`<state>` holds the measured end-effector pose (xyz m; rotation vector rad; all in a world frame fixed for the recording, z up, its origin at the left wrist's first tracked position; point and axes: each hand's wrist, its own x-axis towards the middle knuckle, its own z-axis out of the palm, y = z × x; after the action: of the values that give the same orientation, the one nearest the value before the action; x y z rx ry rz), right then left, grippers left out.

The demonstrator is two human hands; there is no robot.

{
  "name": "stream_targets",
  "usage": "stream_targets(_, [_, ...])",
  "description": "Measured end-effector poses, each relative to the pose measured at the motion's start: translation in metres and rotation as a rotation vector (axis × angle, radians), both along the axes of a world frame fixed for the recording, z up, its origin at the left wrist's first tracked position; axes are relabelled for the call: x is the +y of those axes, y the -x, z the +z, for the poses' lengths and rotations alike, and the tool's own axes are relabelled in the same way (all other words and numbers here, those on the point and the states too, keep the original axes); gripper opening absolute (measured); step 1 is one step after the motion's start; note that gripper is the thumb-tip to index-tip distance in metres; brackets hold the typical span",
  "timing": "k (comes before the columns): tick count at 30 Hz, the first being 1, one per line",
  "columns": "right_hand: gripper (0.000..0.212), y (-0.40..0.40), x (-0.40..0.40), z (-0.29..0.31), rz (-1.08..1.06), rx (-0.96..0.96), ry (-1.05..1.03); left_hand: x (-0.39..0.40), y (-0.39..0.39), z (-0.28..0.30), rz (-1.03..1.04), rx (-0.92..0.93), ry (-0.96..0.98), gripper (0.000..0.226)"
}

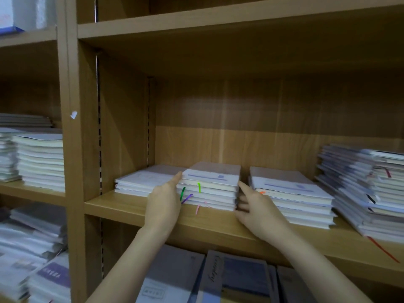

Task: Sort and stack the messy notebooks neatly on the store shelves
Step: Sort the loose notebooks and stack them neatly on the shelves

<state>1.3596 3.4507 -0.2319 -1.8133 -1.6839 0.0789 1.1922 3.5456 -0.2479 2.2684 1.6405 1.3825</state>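
A middle stack of white notebooks with green, purple and pink ribbon markers sits on the wooden shelf. My left hand presses flat against the stack's left side with straight fingers. My right hand presses against its right side, fingers extended. A lower stack lies just to the left. Another stack lies to the right, with an orange ribbon. A taller, skewed pile leans at the far right.
The shelf above hangs over the stacks. An upright panel separates a left bay holding more notebook piles. Larger notebooks lie on the shelf below, under my forearms.
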Motion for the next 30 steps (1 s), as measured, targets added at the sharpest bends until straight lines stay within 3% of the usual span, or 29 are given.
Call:
stream_targets(3, [0.062,-0.005,-0.01,-0.005,0.044,0.01,-0.041,0.001,0.006,0.003,-0.041,-0.054,-0.021,0.049])
stream_targets(7, [0.044,-0.02,-0.014,0.009,0.004,-0.202,-0.31,0.005,0.028,0.007,-0.081,-0.254,0.016,0.037])
stream_targets(12, [0.032,-0.039,-0.002,0.036,0.097,-0.422,-0.355,-0.001,0.012,0.007,-0.072,-0.124,0.119,0.05])
stream_targets(15, [0.049,-0.045,0.005,0.042,0.161,-0.542,-0.234,-0.003,-0.005,0.009,-0.051,-0.048,0.172,0.063])
stream_targets(17, [0.065,-0.044,0.011,0.043,0.129,-0.737,-0.166,-0.004,-0.013,0.011,-0.035,-0.024,0.199,0.066])
stream_targets(22, [0.09,-0.035,0.021,0.039,0.13,-1.08,-0.178,-0.007,-0.016,0.01,-0.012,-0.038,0.207,0.068])
stream_targets(30, [0.074,-0.047,0.03,0.026,0.257,-0.823,-0.162,-0.004,-0.014,0.004,-0.007,-0.088,0.152,0.074])
